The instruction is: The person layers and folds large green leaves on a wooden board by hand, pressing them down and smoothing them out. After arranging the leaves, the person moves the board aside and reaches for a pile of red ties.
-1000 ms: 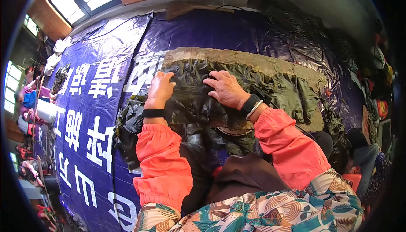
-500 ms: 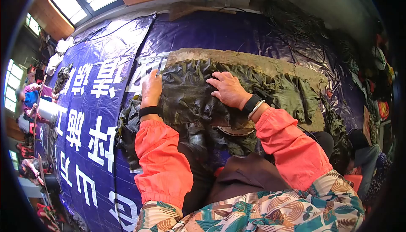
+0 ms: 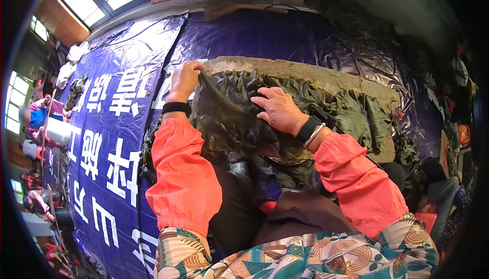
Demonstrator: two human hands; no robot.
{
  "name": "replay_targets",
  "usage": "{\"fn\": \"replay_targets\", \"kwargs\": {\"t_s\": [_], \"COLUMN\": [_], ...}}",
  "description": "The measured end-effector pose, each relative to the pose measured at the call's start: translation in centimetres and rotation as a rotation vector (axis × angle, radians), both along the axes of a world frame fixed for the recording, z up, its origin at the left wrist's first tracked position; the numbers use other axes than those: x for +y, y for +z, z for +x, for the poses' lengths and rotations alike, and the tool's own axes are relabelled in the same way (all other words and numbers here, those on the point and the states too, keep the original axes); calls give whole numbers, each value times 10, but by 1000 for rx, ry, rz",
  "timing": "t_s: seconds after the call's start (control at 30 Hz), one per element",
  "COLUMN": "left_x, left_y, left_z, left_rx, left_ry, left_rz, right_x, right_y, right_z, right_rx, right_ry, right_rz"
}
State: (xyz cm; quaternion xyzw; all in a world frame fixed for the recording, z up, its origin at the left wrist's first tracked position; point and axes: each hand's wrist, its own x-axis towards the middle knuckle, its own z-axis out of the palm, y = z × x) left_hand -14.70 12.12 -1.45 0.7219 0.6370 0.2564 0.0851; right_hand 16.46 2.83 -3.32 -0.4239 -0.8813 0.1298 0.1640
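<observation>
The fingers of the left hand [image 3: 184, 79] are closed in a pinch on the far left corner of a broad, dark green, wrinkled sheet of kelp [image 3: 234, 118], lifting that corner just clear of the long grey-brown weathered plank [image 3: 305, 75]. The right hand [image 3: 277, 108] lies open and flat, fingers spread, pressing the sheet's middle down. Judging from this, the spreading is partly done: right of that hand the kelp already lies along the plank, though ruffled, while the lifted corner and a crumpled heap below the plank's near edge remain. The sheet's long axis runs along the plank, left to right. A blue printed tarpaulin [image 3: 109, 141] lies under the plank.
</observation>
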Motion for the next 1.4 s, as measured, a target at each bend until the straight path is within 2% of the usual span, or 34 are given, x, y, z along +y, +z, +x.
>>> {"fn": "replay_targets", "kwargs": {"t_s": [0.07,0.23,0.33,0.37,0.4,0.47,0.57,0.8,0.93,1.0,1.07,1.17,1.27,1.3,1.4], "left_x": [6,-2,-22,-31,-34,-74,-94,-118,-110,-94,-72,-35,-23,-22,-23], "left_y": [4,-1,18,6,-26,-15,-23,-13,-6,3,-3,-22,-22,-23,-21], "left_z": [11,17,-1,-6,-20,-9,-4,-3,-7,-7,-8,-5,3,7,11], "left_rx": [84,-13,-68,-28,-48,86,74,-27,22,-3,-33,-117,-179,-119,-64], "left_ry": [-41,24,74,29,51,-42,24,33,111,165,124,98,101,100,118], "left_rz": [60,208,-387,-324,-326,-159,-128,-238,-237,-137,-106,-248,-199,-112,-111], "right_x": [0,-1,-2,-1,-1,0,1,0,0,0,0,0,0,0,-2], "right_y": [-4,-1,2,-3,-7,-9,-8,-10,-10,-9,-9,-5,-5,-3,1], "right_z": [-2,-1,-2,-1,-1,-1,-2,-4,-3,-3,-3,-3,-3,-3,-3], "right_rx": [14,30,0,27,54,54,39,17,28,18,20,0,-15,-9,-14], "right_ry": [-10,-16,-13,-18,-22,-20,-21,-40,-35,-33,-36,-38,-32,-29,-43], "right_rz": [18,32,-21,17,55,63,66,59,76,71,70,33,2,12,-18]}}
